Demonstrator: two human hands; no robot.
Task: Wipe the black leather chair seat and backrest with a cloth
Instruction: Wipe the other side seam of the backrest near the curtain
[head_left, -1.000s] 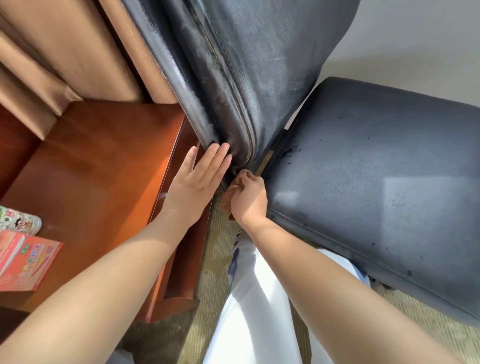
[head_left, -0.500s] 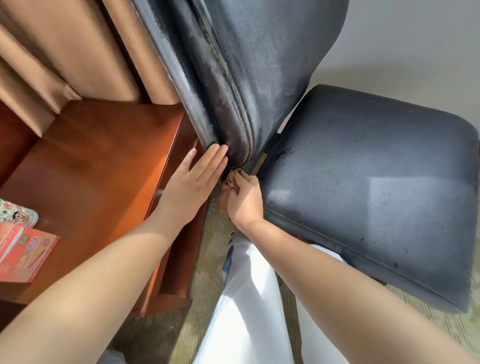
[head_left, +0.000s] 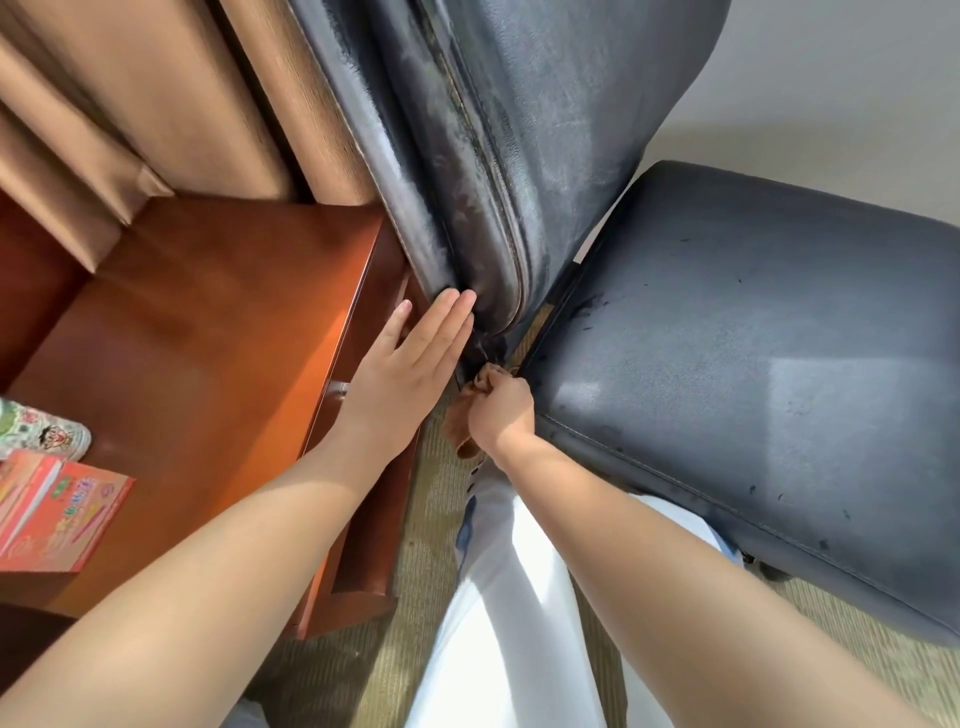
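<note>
Backrest: the black leather backrest (head_left: 498, 171) is being steadied at its lower edge, probably so that it is not being swung or turned while the joint below is being rubbed.
Left hand: the left hand (head_left: 400, 374) is being laid flat against the bottom of the backrest, fingers straight and together, nothing being held; it is being used as a brace, by the look of it.
Right hand: the right hand (head_left: 501, 410) is being curled tightly round the cloth, just right of the left hand, at the near left corner of the seat.
Cloth: the brown cloth (head_left: 460, 426) is being bunched in the fist, its loose end hanging below the hand; its tip is being pushed into the narrow gap between backrest and seat, presumably because a flat cloth would not be reaching in there.
Seat: the seat (head_left: 753, 374) is being left untouched on the right; dark flecks are showing on it, so wiping there is judged not yet finished.
Surroundings: a wooden desk (head_left: 208, 332) is standing just left of the chair, with curtains (head_left: 156, 104) beyond it.
</note>
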